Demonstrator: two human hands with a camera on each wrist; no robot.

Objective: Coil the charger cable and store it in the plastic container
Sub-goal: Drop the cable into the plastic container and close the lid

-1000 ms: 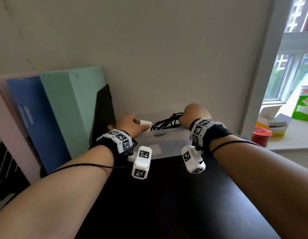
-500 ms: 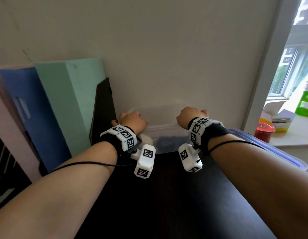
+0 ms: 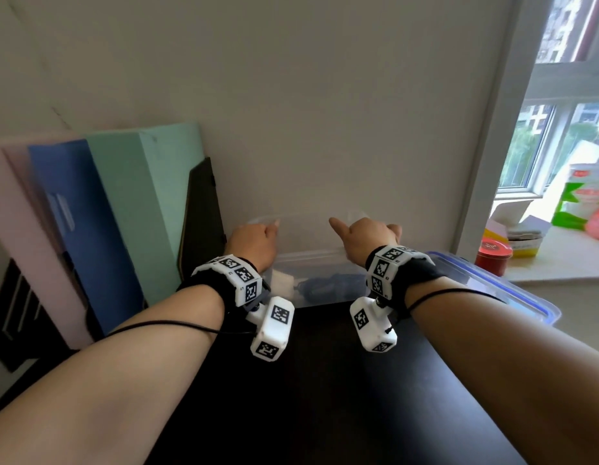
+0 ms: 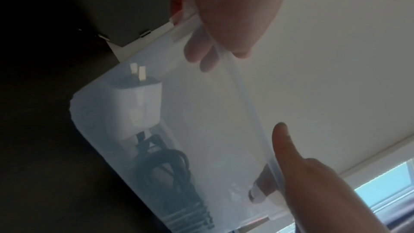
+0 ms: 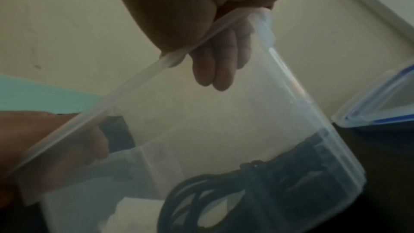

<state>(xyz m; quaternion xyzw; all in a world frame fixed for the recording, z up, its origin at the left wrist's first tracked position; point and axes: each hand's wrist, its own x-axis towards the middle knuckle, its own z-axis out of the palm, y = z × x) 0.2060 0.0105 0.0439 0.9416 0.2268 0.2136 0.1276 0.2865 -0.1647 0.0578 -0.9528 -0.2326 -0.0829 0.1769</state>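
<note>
Both your hands grip the near rim of the plastic container (image 3: 311, 260), left hand (image 3: 254, 243) at one end, right hand (image 3: 365, 238) at the other, fingers hooked inside; the coiled cable (image 5: 257, 190) and its plug (image 4: 139, 105) lie on the floor below your fingers. Its lid (image 3: 499, 290) lies just right of your right hand, so that hand is nearer for closing.

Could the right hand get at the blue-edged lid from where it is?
Probably yes, once it lets go. The right hand now grips the container rim, fingers hooked inside. The lid lies on the table just right of the container, under that forearm, with nothing on top of it.
</note>
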